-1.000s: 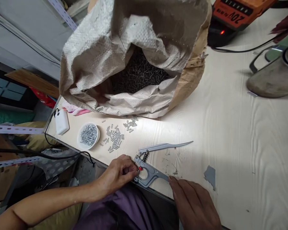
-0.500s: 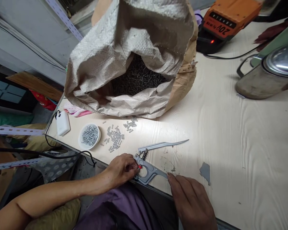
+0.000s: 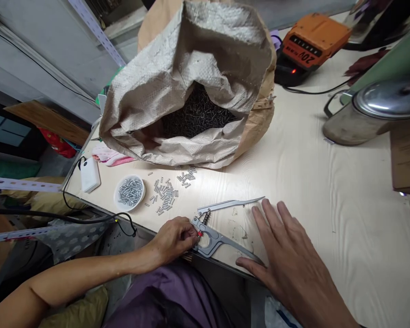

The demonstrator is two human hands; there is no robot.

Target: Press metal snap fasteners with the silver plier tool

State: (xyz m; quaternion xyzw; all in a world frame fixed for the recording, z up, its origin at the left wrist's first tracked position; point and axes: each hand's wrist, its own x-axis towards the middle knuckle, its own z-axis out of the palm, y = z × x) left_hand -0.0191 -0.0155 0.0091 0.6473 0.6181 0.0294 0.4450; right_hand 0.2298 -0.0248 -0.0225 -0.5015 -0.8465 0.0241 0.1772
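A grey hand press plier (image 3: 222, 224) with two long handles lies near the table's front edge. My left hand (image 3: 176, 238) pinches at its head, fingers closed around something tiny I cannot make out beside a red part. My right hand (image 3: 287, 248) lies flat and open on the table, fingers spread, its thumb touching the lower handle. Small metal springs (image 3: 166, 193) lie scattered to the left. A white dish (image 3: 129, 192) holds more of them. A big woven sack (image 3: 194, 86) stands behind, open and full of dark springs.
A white charger (image 3: 89, 174) with a black cable sits at the left corner. At the back right lie an orange 20V battery charger (image 3: 310, 43) and a metal kettle (image 3: 372, 111). A cardboard box (image 3: 408, 155) shows at the right edge.
My right hand has moved forward onto the table and spread flat over the plier's handle end. The view has tilted up and right. My left hand stays pinched at the plier head.
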